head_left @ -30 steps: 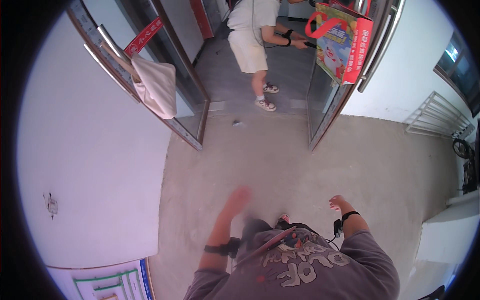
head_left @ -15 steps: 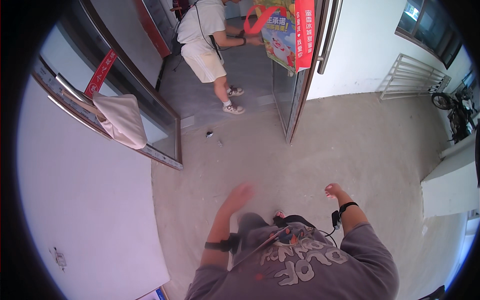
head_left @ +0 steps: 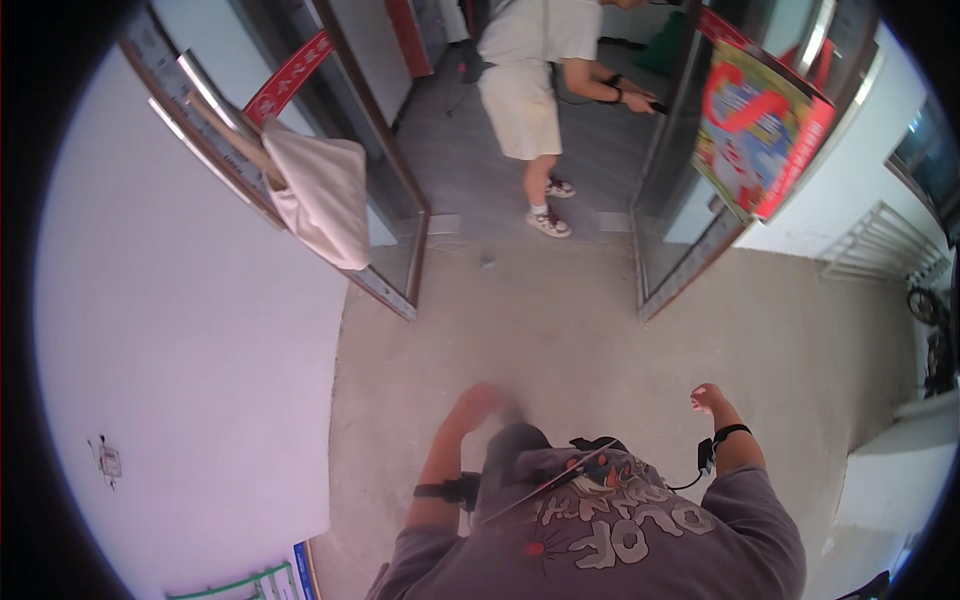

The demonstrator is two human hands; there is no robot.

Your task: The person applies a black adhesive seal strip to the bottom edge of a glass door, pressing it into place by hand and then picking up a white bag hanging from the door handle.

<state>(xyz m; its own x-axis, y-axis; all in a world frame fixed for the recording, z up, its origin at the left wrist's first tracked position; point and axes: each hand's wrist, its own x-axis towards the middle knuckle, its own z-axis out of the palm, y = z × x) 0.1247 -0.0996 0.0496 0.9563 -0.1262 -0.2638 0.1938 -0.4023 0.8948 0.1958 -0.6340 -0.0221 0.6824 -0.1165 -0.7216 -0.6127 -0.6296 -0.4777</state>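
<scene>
My left hand [head_left: 482, 402] is smeared by motion in front of my body, so its fingers cannot be made out. Out to the side, my right hand [head_left: 706, 398] hangs over the floor with its fingers curled in and nothing seen in them. Neither hand touches anything around it. Ahead is a glass double door with both leaves swung open. A pale pink cloth bag [head_left: 322, 195] hangs from the handle of the left leaf [head_left: 398, 215]. On the right leaf [head_left: 660, 262] hangs a colourful printed shopping bag [head_left: 750, 140] with red straps.
Beyond the doorway stands a person [head_left: 525, 110] in white, arms reaching toward the right leaf. A white wall [head_left: 200, 370] runs along my left. To the right are a metal rack [head_left: 875, 245], a motorbike [head_left: 935, 340] and a white block [head_left: 885, 480].
The view has turned, so the doorway sits farther right and more central. The person's hands no longer overlap the shopping bag. My left hand has drawn back slightly; the right stays curled.
</scene>
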